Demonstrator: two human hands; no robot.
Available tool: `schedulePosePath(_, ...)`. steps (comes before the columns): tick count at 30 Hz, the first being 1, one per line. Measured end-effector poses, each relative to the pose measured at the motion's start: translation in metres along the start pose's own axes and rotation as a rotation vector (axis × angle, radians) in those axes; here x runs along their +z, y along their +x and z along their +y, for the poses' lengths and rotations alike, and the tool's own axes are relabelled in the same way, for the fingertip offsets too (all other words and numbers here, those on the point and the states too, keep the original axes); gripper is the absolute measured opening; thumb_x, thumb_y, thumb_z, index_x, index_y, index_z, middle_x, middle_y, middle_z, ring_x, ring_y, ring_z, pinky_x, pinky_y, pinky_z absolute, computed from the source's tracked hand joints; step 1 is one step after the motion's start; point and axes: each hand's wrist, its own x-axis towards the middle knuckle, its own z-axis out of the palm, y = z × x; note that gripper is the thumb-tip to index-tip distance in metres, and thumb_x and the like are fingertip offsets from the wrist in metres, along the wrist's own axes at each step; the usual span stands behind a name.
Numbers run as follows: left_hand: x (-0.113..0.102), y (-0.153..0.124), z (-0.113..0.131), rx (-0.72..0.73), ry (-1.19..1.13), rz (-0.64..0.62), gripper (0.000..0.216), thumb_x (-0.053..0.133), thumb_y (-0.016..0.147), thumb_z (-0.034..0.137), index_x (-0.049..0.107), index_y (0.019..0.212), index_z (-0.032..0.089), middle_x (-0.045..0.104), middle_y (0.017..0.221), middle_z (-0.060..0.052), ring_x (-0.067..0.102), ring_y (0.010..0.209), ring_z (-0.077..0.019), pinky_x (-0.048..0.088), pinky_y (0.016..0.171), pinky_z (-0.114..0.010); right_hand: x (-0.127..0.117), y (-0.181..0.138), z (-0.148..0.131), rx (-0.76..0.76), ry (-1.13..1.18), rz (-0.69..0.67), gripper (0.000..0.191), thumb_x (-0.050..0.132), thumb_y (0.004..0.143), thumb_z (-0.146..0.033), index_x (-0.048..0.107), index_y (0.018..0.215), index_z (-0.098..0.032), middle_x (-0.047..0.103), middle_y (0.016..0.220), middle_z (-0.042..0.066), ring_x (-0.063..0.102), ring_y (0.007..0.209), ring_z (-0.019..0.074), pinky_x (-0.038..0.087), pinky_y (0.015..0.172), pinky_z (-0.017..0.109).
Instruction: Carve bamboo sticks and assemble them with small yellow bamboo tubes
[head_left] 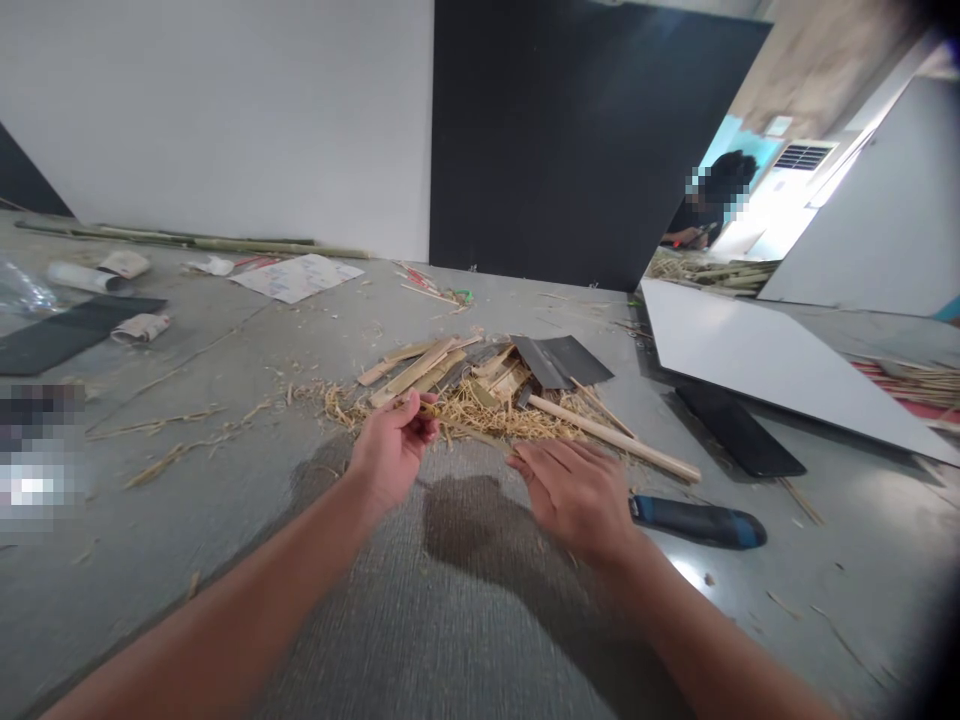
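- Pinching with thumb and curled fingertips, the left hand (391,452) seems to have one end of a thin strip (480,436), which runs low across the gap toward the other hand.
- The right hand (579,492) is palm down, fingers loosely bent and thumb close to the forefinger; the strip leads toward its thumb, but whether it is gripped there cannot be made out.
- Judging by this, one piece is being worked and is unfinished.
- Just beyond both hands lies a heap of curly shavings (450,418), enough to suggest that a good deal of scraping or trimming is done.
- Past the left hand's fingertips, on that heap, flat split pieces (416,372) lie loosely stacked; they look split but not thinned, so probably work is left in them.
- Beyond the right hand, a wooden-handled tool (615,437) rests against the shavings, with a bent dark sheet (564,362) behind its head. Neither is in use.
- Just right of the right hand lies a black-and-blue handle (701,522), not gripped; its near end is partly hidden.
- Farther right are a black slab (739,430) and a white panel (780,365).
- Far beyond the left hand, long green poles (202,241) lie along the wall, apparently whole and uncut.
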Motion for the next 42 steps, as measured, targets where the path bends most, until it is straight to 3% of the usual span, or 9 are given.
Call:
schedulePosePath(4,-0.005,0.004,0.001,0.019,0.020,-0.063,0.016,0.074,0.075,0.025,0.072,0.081,0.010,0.061,0.071,-0.003,0.057,0.059,-0.0095,0.047,0.056,-0.020,0.006,0.003,-0.005,0.473,0.532,-0.138,0.042,0.046,0.094,-0.040,0.057,0.060,-0.018,0.057,0.050,0.001,0.051,0.048,0.0125,0.035,0.053,0.027)
schedulePosePath(10,-0.006,0.004,0.004,0.037,0.038,-0.181,0.020,0.081,0.068,0.026,0.073,0.074,0.009,0.062,0.071,-0.004,0.056,0.061,-0.0110,0.047,0.057,-0.023,0.006,0.010,-0.004,1.238,1.742,-0.396,0.030,0.053,0.082,-0.033,0.043,0.057,-0.021,0.024,0.037,-0.011,0.020,0.031,0.0061,0.019,0.037,0.022)
schedulePosePath(14,-0.006,0.004,0.003,0.048,0.016,-0.179,0.018,0.079,0.071,0.025,0.072,0.075,0.010,0.062,0.073,-0.004,0.055,0.059,-0.0099,0.045,0.055,-0.022,0.006,0.010,-0.004,1.169,1.771,-0.422,0.029,0.054,0.084,-0.034,0.043,0.061,-0.020,0.024,0.041,-0.012,0.021,0.033,0.0053,0.020,0.038,0.020)
schedulePosePath(21,-0.007,0.005,0.001,0.003,-0.044,-0.072,0.014,0.073,0.078,0.024,0.070,0.078,0.010,0.057,0.069,-0.001,0.053,0.055,-0.0070,0.044,0.052,-0.018,0.008,0.001,-0.004,0.181,0.310,-0.080,0.030,0.045,0.095,-0.025,0.059,0.070,-0.018,0.063,0.063,0.003,0.057,0.058,0.0141,0.039,0.059,0.027)
schedulePosePath(26,-0.001,-0.002,-0.008,-0.089,-0.056,-0.074,0.018,0.070,0.081,0.028,0.069,0.083,0.010,0.055,0.062,-0.001,0.053,0.054,-0.0081,0.044,0.051,-0.018,-0.002,0.002,0.012,-0.088,-0.058,0.161,0.015,0.053,0.092,-0.019,0.067,0.092,-0.016,0.072,0.079,0.006,0.066,0.071,0.0174,0.045,0.070,0.029)
schedulePosePath(30,0.003,-0.005,-0.008,-0.057,-0.049,-0.105,0.022,0.074,0.078,0.031,0.069,0.083,0.010,0.057,0.062,-0.002,0.054,0.055,-0.0093,0.045,0.052,-0.018,0.003,0.001,0.010,0.266,0.279,0.029,0.028,0.049,0.093,-0.033,0.065,0.076,-0.018,0.067,0.065,0.004,0.062,0.060,0.0168,0.043,0.061,0.029)
schedulePosePath(37,-0.001,-0.001,-0.002,0.044,-0.008,-0.163,0.025,0.079,0.073,0.031,0.071,0.083,0.010,0.060,0.064,-0.002,0.056,0.057,-0.0102,0.045,0.056,-0.020,0.011,0.005,-0.009,1.267,1.666,-0.476,0.031,0.059,0.081,-0.038,0.047,0.060,-0.019,0.026,0.040,-0.010,0.029,0.032,0.0059,0.021,0.038,0.021)
schedulePosePath(40,-0.002,-0.001,-0.003,0.035,-0.014,-0.174,0.025,0.078,0.073,0.032,0.071,0.083,0.010,0.060,0.064,-0.002,0.057,0.058,-0.0103,0.045,0.057,-0.020,0.006,0.008,-0.010,1.317,1.819,-0.479,0.029,0.062,0.078,-0.035,0.045,0.061,-0.019,0.022,0.042,-0.012,0.021,0.033,0.0041,0.017,0.037,0.020)
schedulePosePath(42,-0.001,-0.002,-0.005,0.022,-0.030,-0.162,0.026,0.078,0.073,0.032,0.071,0.084,0.010,0.060,0.064,-0.002,0.057,0.057,-0.0099,0.046,0.056,-0.020,0.006,0.007,-0.009,1.194,1.595,-0.359,0.032,0.059,0.083,-0.041,0.048,0.063,-0.019,0.027,0.042,-0.010,0.028,0.034,0.0054,0.021,0.038,0.020)
